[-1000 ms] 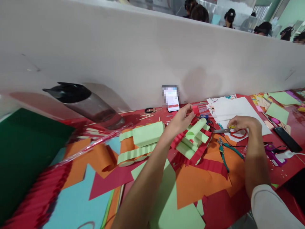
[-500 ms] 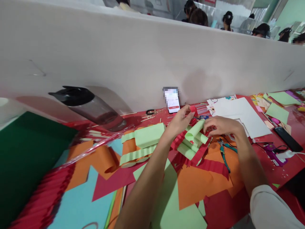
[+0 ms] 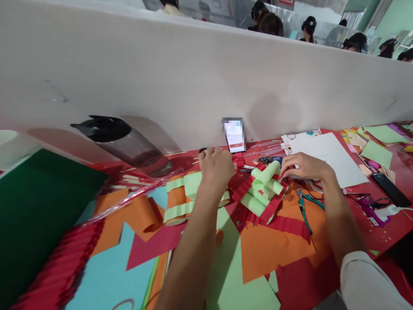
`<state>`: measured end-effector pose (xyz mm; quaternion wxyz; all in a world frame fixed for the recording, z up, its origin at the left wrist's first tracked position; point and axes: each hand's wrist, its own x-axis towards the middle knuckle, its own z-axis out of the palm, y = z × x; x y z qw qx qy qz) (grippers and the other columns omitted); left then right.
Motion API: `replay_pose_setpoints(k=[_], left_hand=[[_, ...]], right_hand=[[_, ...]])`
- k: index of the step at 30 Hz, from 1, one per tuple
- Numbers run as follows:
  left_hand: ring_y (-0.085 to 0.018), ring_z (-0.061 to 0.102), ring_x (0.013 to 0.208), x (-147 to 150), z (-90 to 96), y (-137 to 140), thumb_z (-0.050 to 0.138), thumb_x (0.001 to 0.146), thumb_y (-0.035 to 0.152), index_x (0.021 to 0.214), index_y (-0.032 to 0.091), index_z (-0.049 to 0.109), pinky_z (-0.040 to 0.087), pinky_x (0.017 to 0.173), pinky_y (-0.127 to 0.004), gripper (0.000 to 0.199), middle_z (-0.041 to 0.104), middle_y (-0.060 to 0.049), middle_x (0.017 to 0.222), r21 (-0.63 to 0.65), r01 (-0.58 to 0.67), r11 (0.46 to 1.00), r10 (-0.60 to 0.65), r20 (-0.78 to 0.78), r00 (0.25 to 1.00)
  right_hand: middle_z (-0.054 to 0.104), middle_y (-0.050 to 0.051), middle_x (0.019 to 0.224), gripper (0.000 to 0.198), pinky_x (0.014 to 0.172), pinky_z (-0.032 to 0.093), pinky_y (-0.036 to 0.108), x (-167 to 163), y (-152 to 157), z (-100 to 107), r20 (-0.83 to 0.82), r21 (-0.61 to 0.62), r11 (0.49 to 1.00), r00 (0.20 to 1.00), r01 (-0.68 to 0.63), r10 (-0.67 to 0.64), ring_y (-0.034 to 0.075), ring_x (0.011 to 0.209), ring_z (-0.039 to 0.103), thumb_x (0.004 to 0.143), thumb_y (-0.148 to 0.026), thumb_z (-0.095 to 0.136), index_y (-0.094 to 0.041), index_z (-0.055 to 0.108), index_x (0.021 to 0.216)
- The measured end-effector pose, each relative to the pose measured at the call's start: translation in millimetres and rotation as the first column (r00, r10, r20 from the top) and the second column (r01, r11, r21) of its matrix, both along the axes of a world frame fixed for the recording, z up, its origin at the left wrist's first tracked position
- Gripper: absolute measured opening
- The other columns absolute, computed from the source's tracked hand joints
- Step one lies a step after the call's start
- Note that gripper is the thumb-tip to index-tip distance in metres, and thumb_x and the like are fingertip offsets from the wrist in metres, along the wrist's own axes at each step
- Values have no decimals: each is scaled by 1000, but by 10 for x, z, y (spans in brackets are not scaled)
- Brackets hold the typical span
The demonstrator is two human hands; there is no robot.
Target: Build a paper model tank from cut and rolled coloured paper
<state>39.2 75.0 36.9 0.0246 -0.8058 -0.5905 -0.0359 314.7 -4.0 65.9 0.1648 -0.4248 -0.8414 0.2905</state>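
My left hand (image 3: 215,168) is curled with its knuckles up, over the back of the table. A black loop of small scissors (image 3: 202,150) peeks out beside its fingers, whose tips are hidden. My right hand (image 3: 298,165) has its thumb and fingers pinched at the right edge of a paper model (image 3: 258,202) of light green rolls framed by red strips. Left of it lies a second model (image 3: 176,209) of orange and green paper, partly covered by my left hand. A red scrap (image 3: 238,160) sits just right of my left hand.
A leaning phone (image 3: 235,135) and a dark-lidded bottle (image 3: 129,146) stand by the white partition (image 3: 180,86). Teal-handled pliers (image 3: 305,209) lie on orange paper (image 3: 271,249). White sheets (image 3: 332,159), a black phone (image 3: 391,188) and a green board (image 3: 41,215) are around.
My left hand has moved left from above the green and red model to the small scissors, turning knuckles up. My right hand stays at the model's edge, its fingers closer together.
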Motion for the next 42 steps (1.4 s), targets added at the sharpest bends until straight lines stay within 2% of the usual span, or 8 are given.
replay_pose_setpoints(k=[5, 8, 12, 15, 20, 24, 35, 42], left_hand=[[-43, 60, 123, 16, 30, -7, 41, 91, 8, 111, 7, 78, 44, 100, -52, 42, 71, -27, 123, 20, 25, 999, -26, 38, 999], [-36, 67, 116, 41, 69, 18, 44, 100, 30, 130, 15, 71, 49, 97, -45, 43, 75, -19, 122, -95, 151, 984, -115, 307, 945], [-25, 74, 92, 111, 1, 64, 52, 96, 56, 142, 21, 60, 53, 78, -32, 58, 80, -9, 108, -381, 461, 802, -144, 625, 767], [-23, 73, 87, 191, -82, 95, 58, 92, 48, 131, 18, 64, 54, 73, -31, 49, 79, -8, 99, -377, 573, 727, -146, 731, 666], [-21, 71, 90, 274, -55, 82, 65, 86, 33, 107, 16, 72, 56, 76, -32, 27, 76, -9, 98, -306, 607, 734, -120, 821, 559], [-21, 71, 91, 281, 19, 23, 66, 88, 31, 100, 17, 70, 55, 79, -32, 19, 76, -8, 97, -292, 601, 744, -63, 865, 499], [-18, 70, 83, 364, -47, -2, 70, 83, 24, 98, 17, 69, 53, 71, -29, 17, 75, -5, 89, -249, 643, 724, -35, 918, 395], [-16, 66, 77, 326, 68, -73, 75, 80, 30, 95, 17, 70, 52, 70, -27, 21, 72, -3, 83, -186, 657, 730, -49, 945, 323]], right_hand=[[75, 5, 96, 15, 82, 50, 31, -17, 1, -14, -18, 14, 999, 999, 41, -41, 18, 84, 67, 97, -24, 66, -20, 81, 95], [75, 5, 96, 15, 81, 49, 31, -21, 4, -26, -31, 34, 998, 999, 45, -44, 18, 84, 67, 97, -24, 66, -20, 80, 95], [74, 6, 99, 18, 83, 49, 32, -39, 7, -31, -65, 74, 997, 998, 30, -25, 18, 87, 67, 100, -23, 62, -21, 80, 96], [75, 5, 100, 17, 85, 50, 31, -52, 12, -36, -104, 72, 997, 994, 39, -31, 18, 89, 68, 98, -22, 64, -22, 81, 94], [77, 3, 97, 12, 84, 51, 30, -45, 46, -95, -151, 47, 997, 987, 62, -54, 18, 88, 69, 96, -24, 70, -23, 81, 95], [79, 3, 95, 9, 84, 52, 31, -48, 63, -133, -200, 47, 993, 975, 111, -100, 19, 87, 70, 92, -27, 75, -24, 82, 97], [74, 3, 93, 17, 81, 54, 33, -122, 74, -181, -375, -64, 984, 909, 169, -181, 18, 85, 70, 88, -26, 76, -21, 69, 102], [69, 1, 90, 24, 78, 54, 31, -180, 87, -172, -453, -153, 973, 863, 175, -226, 16, 81, 66, 86, -28, 79, -20, 62, 100]])
